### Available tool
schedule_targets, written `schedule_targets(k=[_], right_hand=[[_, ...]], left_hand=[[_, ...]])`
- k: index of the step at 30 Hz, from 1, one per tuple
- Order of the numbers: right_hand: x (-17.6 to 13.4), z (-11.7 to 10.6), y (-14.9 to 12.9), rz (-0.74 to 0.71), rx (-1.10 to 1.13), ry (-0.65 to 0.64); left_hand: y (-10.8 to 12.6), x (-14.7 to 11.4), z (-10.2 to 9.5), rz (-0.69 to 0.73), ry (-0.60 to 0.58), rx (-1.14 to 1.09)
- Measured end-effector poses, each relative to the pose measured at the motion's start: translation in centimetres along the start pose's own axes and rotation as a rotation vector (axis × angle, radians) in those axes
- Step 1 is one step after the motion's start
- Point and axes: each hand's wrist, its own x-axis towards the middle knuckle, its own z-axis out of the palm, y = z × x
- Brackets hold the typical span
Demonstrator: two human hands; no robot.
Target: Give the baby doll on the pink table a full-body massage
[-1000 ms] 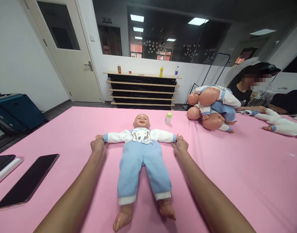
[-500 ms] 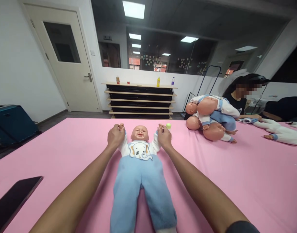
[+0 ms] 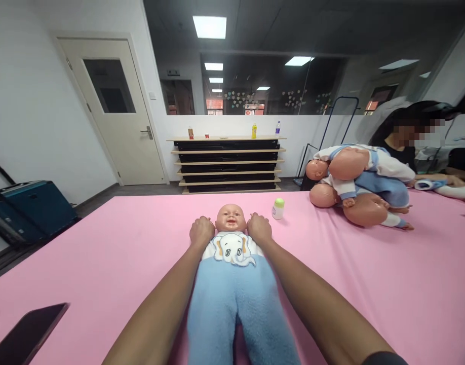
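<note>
A pink tabletop (image 3: 141,238) spreads under the elephant-fronted doll (image 3: 238,299), which lies face up. Beyond the doll's head stands a black rack (image 3: 225,158) with pale boards; beyond and left of the doll, as the camera sees it, is a cream door (image 3: 118,142). Right of it lie piled dolls (image 3: 348,165) and, closer, a green-capped bottle (image 3: 278,210). The left hand (image 3: 202,231) and right hand (image 3: 260,229), flanking its head, are curled closed around its arms, mostly hiding them.

Seemingly a training room, given the heaped dolls (image 3: 349,163) and interior window (image 3: 270,76).
</note>
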Motion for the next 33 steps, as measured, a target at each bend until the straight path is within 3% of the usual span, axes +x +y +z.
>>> schedule_targets(k=[4,9,12,15,18,22,28,33], right_hand=[[-0.9,-1.6,-0.6,0.022,0.014,0.038],[-3.0,-6.3,-1.0,-0.051,0.070,0.155],[-5.8,-9.6,0.0,-0.126,0.163,0.221],[-10.2,-12.2,2.0,-0.169,0.250,0.204],[-15.2,-13.3,4.3,-0.154,0.271,0.147],[-20.5,-12.0,7.0,-0.121,0.206,0.085],[-23.4,-9.9,8.3,-0.117,0.143,0.063],[-22.9,-10.7,8.3,-0.142,0.162,0.067]], left_hand=[[0.7,-1.1,-2.1,0.004,0.014,-0.049],[0.9,-3.0,-7.9,0.059,0.121,-0.112],[-0.9,-6.1,-11.2,0.154,0.170,-0.146],[-3.8,-11.2,-12.8,0.260,0.166,-0.143],[-6.7,-16.6,-12.5,0.271,0.123,-0.088],[-9.2,-21.3,-10.6,0.222,-0.029,-0.024],[-9.9,-23.1,-8.7,0.161,-0.070,-0.083],[-9.5,-23.2,-9.9,0.102,-0.027,-0.141]])
